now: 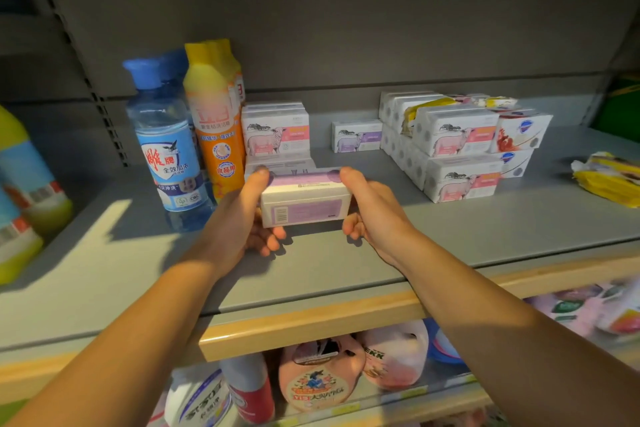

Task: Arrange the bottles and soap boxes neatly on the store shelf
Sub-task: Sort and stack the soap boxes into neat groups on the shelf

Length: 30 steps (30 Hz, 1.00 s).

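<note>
While gripped at both ends, purple soap box [304,199] between left hand [242,218] and right hand [372,211] fingers

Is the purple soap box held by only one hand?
No, the left hand and the right hand both grip the purple soap box, one at each end.

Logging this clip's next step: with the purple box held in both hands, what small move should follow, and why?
Probably set the purple box forward onto the low box just behind it, beside the orange bottle. Left hand and right hand hold it level above the shelf, and a pink box stack already stands there.
</note>
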### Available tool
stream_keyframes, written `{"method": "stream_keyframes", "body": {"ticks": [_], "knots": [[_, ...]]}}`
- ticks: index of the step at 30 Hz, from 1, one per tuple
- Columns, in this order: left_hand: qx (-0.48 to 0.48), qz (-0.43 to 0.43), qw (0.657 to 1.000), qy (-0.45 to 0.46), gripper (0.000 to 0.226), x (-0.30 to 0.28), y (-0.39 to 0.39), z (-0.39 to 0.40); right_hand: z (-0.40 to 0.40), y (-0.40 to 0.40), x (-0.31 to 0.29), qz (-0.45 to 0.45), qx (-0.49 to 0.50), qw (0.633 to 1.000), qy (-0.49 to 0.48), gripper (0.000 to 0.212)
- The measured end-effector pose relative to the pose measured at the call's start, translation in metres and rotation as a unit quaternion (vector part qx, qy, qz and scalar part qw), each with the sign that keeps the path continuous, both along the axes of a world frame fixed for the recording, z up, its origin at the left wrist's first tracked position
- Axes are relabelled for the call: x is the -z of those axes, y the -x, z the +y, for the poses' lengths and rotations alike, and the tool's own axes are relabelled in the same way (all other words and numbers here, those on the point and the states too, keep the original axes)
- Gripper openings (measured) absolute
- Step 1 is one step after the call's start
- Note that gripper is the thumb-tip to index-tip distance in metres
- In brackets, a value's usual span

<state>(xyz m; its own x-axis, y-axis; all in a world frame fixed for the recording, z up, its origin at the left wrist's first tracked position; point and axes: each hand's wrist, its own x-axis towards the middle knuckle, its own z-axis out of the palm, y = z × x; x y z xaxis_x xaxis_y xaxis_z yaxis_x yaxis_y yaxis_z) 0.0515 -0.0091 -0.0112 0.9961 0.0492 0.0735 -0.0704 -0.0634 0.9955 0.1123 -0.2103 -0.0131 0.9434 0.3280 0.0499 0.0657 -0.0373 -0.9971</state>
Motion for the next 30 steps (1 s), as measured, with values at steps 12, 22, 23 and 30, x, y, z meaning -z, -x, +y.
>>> {"method": "stream_keyframes", "body": {"ticks": [12, 22, 23, 30], "knots": [[0.034, -0.013, 0.995, 0.088, 0.060, 0.000, 0.005, 0.003, -0.003, -0.010, 0.008, 0.024, -0.014, 0.988, -0.149, 0.038], [-0.114, -0.181, 0.956, -0.202, 0.035, -0.007, 0.006, -0.001, 0.002, -0.001, 0.015, -0.151, 0.002, 0.989, -0.004, 0.079], [-0.115, -0.199, 0.950, -0.210, 0.036, -0.007, 0.006, -0.001, 0.003, 0.000, 0.014, -0.164, 0.010, 0.986, 0.020, 0.078], [-0.146, -0.311, 0.895, -0.286, 0.049, -0.003, 0.011, -0.008, 0.005, 0.007, 0.009, -0.245, 0.041, 0.964, 0.092, 0.062]]}}
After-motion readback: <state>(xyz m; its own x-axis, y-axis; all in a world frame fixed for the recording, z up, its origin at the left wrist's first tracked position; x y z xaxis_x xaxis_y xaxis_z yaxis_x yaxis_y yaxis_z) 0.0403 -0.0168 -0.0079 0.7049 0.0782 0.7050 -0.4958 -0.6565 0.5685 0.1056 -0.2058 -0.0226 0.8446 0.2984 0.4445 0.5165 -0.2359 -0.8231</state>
